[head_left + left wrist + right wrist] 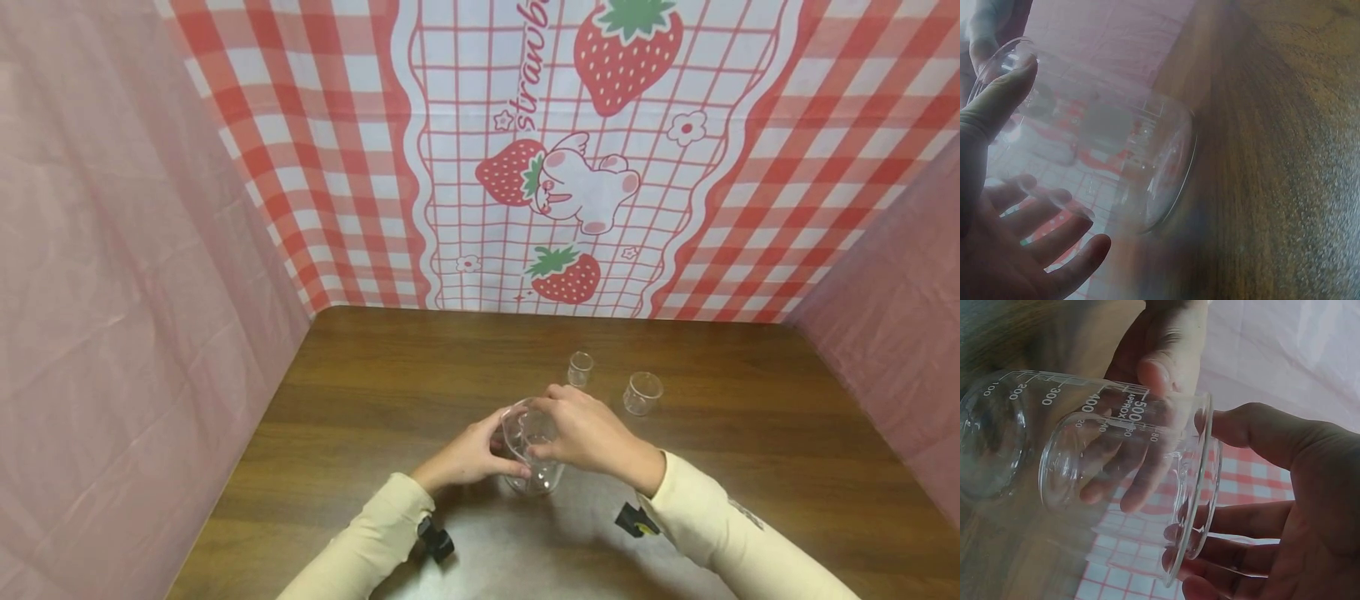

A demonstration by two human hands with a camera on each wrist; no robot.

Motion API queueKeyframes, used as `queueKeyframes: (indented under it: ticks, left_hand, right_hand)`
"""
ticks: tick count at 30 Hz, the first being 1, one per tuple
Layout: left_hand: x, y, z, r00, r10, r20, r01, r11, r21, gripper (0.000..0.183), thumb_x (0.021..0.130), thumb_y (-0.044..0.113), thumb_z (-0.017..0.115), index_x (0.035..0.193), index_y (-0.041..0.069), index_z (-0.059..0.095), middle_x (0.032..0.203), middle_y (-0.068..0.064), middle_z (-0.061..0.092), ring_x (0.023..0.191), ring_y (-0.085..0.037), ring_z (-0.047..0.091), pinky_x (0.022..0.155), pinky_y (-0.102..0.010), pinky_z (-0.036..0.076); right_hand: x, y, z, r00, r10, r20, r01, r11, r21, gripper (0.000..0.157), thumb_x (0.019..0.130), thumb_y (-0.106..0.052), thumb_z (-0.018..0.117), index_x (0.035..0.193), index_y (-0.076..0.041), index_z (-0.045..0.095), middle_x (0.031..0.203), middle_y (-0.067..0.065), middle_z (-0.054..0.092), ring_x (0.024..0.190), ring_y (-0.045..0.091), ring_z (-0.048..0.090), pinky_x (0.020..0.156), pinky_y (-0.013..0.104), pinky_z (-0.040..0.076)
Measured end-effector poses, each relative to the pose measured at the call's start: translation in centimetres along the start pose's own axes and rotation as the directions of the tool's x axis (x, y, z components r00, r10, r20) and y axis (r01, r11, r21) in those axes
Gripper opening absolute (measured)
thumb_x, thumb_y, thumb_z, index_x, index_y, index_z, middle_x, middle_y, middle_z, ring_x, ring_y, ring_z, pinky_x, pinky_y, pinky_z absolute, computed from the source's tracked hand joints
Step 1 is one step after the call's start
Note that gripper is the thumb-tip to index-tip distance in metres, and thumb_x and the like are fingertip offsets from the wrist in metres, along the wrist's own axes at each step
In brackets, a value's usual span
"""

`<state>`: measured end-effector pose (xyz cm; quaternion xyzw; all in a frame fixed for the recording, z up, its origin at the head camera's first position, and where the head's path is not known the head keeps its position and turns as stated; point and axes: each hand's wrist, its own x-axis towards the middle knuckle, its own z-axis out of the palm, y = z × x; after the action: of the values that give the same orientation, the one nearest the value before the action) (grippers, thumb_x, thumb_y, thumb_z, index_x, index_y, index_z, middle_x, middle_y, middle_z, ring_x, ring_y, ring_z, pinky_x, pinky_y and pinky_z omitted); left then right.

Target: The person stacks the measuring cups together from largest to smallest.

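A large clear glass beaker [542, 482], marked to 500, stands near the table's front with its base right at the tabletop. My left hand [468, 454] holds its side, thumb on the near side and fingers spread round the far side. Inside it sits a smaller glass beaker [1057, 465] with marks to 80, its rim up near the large one's rim. My right hand [588, 429] grips the smaller beaker's rim from above, thumb on one side and fingers on the other, fingertips reaching inside the large beaker's mouth.
Behind my right hand stands a tiny glass beaker [580, 369]. A wider small beaker [642, 394] is to its right. The wooden table [360, 375] ends at a red checked cloth [360, 208] at the back, with pink curtains at both sides.
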<state>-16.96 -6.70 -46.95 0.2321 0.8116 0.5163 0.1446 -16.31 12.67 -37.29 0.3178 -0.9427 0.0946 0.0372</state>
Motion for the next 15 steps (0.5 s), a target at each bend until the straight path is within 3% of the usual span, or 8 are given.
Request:
queueKeyframes:
  ticks: [15]
  left_hand:
    - [-0.14,0.08,0.0,1.0,-0.005,-0.001,0.005,1.0,0.006,0.088,0.076,0.022,0.084,0.149,0.017,0.036,0.137,-0.014,0.058,0.118,-0.03,0.061,0.099,-0.04,0.053]
  right_hand:
    - [0.14,-0.32,0.27,1.0,-0.025,0.018,0.026,0.998,-0.058,0.055,0.063,-0.039,0.088,0.105,-0.007,0.072,0.084,0.001,0.06,0.074,0.015,0.056,0.059,0.032,0.054]
